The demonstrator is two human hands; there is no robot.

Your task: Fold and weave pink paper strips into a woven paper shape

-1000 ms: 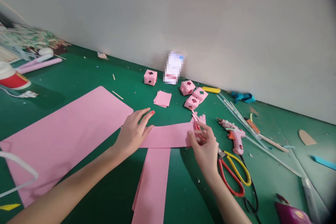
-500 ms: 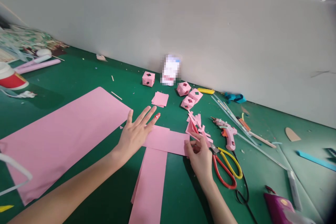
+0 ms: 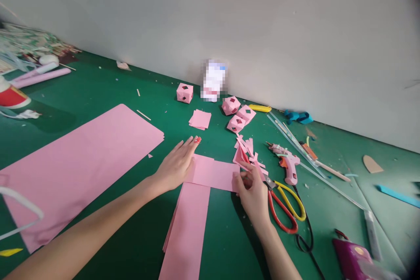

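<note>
A pink paper strip (image 3: 220, 174) lies crosswise over the top end of a stack of long pink strips (image 3: 188, 232). At its right end, my right hand (image 3: 252, 192) pinches the paper between thumb and fingers. My left hand (image 3: 175, 166) rests at the strip's left end, fingers stretched out and close together. Scissors (image 3: 284, 205) with red and yellow handles lie just right of my right hand, their blades partly under pink paper scraps (image 3: 246, 146). Beyond my hands is a small pile of pink squares (image 3: 200, 119).
A large pink sheet (image 3: 85, 170) covers the left side of the green table. Folded pink paper balls (image 3: 230, 106) and a phone (image 3: 214, 79) stand near the wall. A pink glue gun (image 3: 288, 164) with a black cord and a purple object (image 3: 352, 256) lie to the right.
My left hand's fingers have come together from a spread position and moved slightly down the strip's left end. My right hand keeps its pinch. The camera view has shifted slightly.
</note>
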